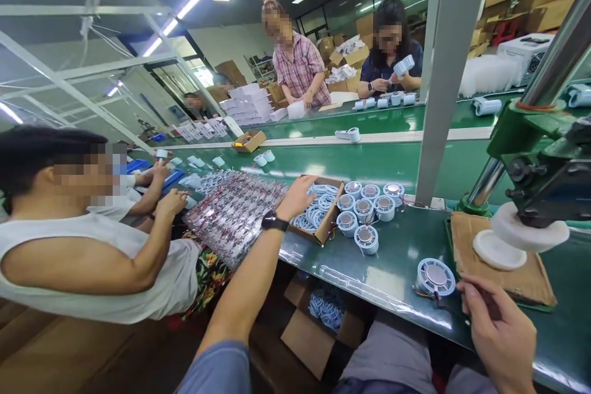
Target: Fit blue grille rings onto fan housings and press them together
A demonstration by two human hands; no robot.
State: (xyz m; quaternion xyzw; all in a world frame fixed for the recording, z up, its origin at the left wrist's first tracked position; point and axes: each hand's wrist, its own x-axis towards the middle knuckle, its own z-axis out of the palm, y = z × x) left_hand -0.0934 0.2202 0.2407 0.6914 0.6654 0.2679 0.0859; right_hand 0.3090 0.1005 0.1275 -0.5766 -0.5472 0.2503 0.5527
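My left hand (pixel 298 197) reaches over the left edge of a cardboard box (pixel 322 233) filled with light blue plastic rings (pixel 323 200). Its fingers are stretched out, and no ring shows in its grasp. Near the bench's front edge, my right hand (pixel 501 326) has its fingers curled and thumb drawn in; what they hold, if anything, cannot be made out. Just left of those fingertips sits a round light blue motor housing (pixel 435 277) with a silver disc on top and thin wires. Several similar housings (pixel 366 237) stand grouped right of the box.
A press (pixel 530 215) with a white round pad stands over a white disc (pixel 499 250) on cardboard at right. Left of the box lie many wired metal parts (pixel 235 212). A co-worker (pixel 92 246) sits at left; a grey post (pixel 434 74) rises beyond the bench.
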